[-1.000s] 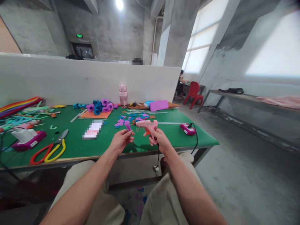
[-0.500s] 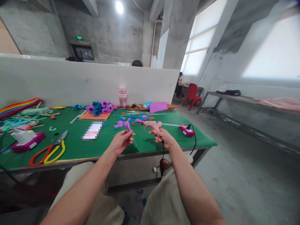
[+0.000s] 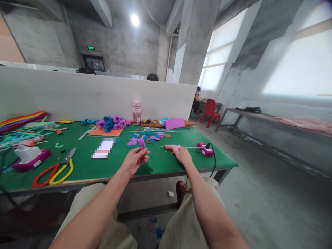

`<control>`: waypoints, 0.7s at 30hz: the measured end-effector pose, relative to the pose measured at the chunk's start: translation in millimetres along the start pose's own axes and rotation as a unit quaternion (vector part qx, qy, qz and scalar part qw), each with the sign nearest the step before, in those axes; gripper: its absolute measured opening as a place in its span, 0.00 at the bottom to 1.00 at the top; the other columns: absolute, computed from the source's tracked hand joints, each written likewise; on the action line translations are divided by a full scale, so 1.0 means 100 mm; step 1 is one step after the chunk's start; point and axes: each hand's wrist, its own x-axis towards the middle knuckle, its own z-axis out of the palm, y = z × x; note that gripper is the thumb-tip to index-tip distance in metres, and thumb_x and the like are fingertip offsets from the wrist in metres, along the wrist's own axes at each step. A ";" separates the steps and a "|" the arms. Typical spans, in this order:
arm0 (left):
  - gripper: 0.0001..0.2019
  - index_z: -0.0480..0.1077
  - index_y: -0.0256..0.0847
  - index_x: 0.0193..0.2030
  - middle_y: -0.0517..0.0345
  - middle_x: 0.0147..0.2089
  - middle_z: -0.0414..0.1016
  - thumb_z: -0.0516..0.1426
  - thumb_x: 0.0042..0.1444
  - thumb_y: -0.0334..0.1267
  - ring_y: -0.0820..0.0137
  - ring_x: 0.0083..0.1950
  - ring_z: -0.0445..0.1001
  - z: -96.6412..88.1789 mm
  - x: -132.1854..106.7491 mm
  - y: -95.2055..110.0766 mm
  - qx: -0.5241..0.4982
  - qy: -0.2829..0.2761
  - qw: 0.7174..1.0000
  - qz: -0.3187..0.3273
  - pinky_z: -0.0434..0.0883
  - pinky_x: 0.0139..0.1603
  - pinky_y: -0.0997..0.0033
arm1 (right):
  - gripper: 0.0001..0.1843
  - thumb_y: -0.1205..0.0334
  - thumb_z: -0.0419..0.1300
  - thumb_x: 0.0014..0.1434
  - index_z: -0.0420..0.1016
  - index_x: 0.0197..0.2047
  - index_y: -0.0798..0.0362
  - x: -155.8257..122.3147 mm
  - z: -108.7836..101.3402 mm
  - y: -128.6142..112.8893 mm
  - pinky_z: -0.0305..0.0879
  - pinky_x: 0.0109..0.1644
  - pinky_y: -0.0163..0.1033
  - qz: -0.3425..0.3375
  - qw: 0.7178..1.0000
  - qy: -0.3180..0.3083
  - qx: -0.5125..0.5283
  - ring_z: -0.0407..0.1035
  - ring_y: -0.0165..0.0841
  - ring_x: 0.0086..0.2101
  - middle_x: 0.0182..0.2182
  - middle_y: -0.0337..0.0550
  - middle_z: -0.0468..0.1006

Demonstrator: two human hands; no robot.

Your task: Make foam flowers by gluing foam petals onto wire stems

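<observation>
My left hand (image 3: 136,159) pinches a purple paper flower piece (image 3: 141,142) on a thin wire stem, held above the front of the green table (image 3: 98,169). My right hand (image 3: 184,156) is closed round the handle of a pink glue gun (image 3: 171,147), which lies low at the tabletop with its nozzle pointing left. A clear glue stick (image 3: 192,147) runs out of its back. Purple and blue paper pieces (image 3: 147,137) are scattered just beyond my hands.
Scissors (image 3: 58,169) with red and yellow handles lie front left, near a purple power strip (image 3: 32,160). Finished paper flowers (image 3: 110,123) rest on orange paper. Behind stands a pink bottle (image 3: 137,112) against a white partition (image 3: 103,91). Another purple socket (image 3: 205,149) sits at right.
My right hand has lowered the glue gun from the air to the tabletop, its nozzle still facing left. My left hand keeps the purple piece in almost the same place.
</observation>
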 end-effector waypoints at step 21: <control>0.10 0.70 0.34 0.25 0.60 0.24 0.73 0.65 0.35 0.33 0.77 0.26 0.70 0.14 -0.02 -0.26 0.012 0.015 0.999 0.050 0.66 0.27 0.81 | 0.13 0.59 0.60 0.45 0.66 0.35 0.52 -0.70 0.33 -1.00 0.65 0.33 0.34 -0.173 0.780 0.002 0.601 0.67 0.29 0.29 0.29 0.36 0.71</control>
